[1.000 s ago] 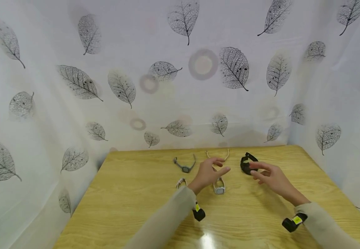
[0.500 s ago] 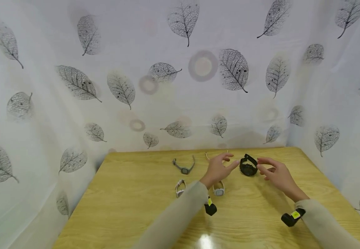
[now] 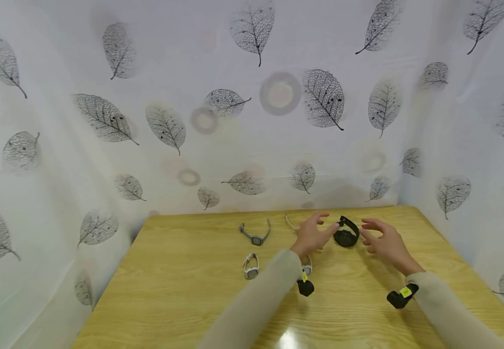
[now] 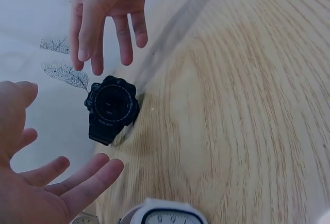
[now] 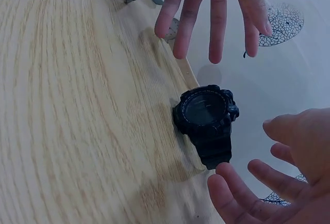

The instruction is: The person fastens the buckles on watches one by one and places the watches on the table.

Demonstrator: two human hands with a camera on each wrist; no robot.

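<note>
A black wristwatch (image 3: pixel 345 237) with a round dial stands on its looped strap near the back of the table. My left hand (image 3: pixel 312 236) hovers at its left, thumb towards the strap and fingers loosely bent. On the other side, my right hand (image 3: pixel 386 244) has its fingers spread close to the strap. In the left wrist view the watch (image 4: pixel 112 102) sits between both hands, neither gripping it. The right wrist view has a right fingertip (image 5: pixel 224 170) overlapping the strap's lower end; whether it touches, I cannot tell.
A grey watch (image 3: pixel 256 240) lies further left, with a white watch (image 3: pixel 251 273) nearer the front. Another white watch (image 3: pixel 307 269) is partly behind my left wrist. A pale strap (image 3: pixel 290 222) shows behind my left hand. A leaf-patterned curtain (image 3: pixel 234 150) encloses the wooden table (image 3: pixel 178 291).
My left hand has moved right, up to the black watch. The right hand's fingers, earlier overlapping the watch, are now at its right side. The head view has shifted slightly.
</note>
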